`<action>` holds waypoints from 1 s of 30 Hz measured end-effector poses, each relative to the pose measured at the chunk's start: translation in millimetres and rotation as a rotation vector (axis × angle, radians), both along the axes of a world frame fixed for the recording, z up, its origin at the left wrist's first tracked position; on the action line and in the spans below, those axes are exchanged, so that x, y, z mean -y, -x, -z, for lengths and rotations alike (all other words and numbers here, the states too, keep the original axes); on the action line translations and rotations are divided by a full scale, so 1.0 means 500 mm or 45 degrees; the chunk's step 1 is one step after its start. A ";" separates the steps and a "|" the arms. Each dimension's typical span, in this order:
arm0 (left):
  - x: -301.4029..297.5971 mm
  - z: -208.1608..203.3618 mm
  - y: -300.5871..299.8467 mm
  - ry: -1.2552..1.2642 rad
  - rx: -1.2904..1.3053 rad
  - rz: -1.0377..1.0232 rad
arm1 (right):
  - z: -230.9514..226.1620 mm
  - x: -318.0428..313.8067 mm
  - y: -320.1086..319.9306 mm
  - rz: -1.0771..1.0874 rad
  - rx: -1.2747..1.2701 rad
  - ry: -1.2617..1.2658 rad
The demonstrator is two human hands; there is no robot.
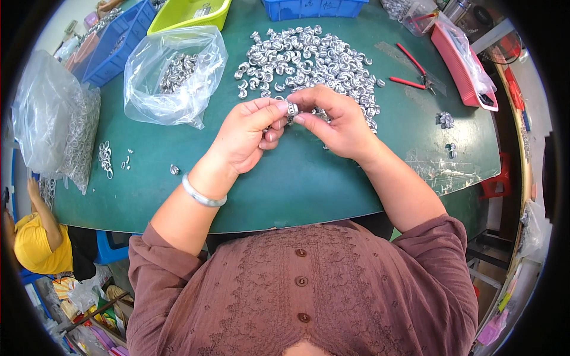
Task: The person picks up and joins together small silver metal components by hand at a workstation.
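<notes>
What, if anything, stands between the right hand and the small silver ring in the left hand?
Nothing visible does: the right hand is right at the silver ring, which the left hand pinches. The pile of silver pieces lies beyond, not between them.

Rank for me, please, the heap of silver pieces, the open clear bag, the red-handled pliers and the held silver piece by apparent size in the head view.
1. Heap of silver pieces
2. Open clear bag
3. Red-handled pliers
4. Held silver piece
</notes>
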State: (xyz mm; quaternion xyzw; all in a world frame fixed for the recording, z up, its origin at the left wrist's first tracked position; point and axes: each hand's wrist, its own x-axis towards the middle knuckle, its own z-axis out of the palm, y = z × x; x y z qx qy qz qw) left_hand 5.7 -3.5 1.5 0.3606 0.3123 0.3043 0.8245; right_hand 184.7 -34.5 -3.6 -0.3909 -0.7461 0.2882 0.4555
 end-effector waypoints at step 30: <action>-0.011 0.008 0.013 0.092 0.215 0.222 | 0.001 -0.003 -0.003 0.092 -0.022 0.091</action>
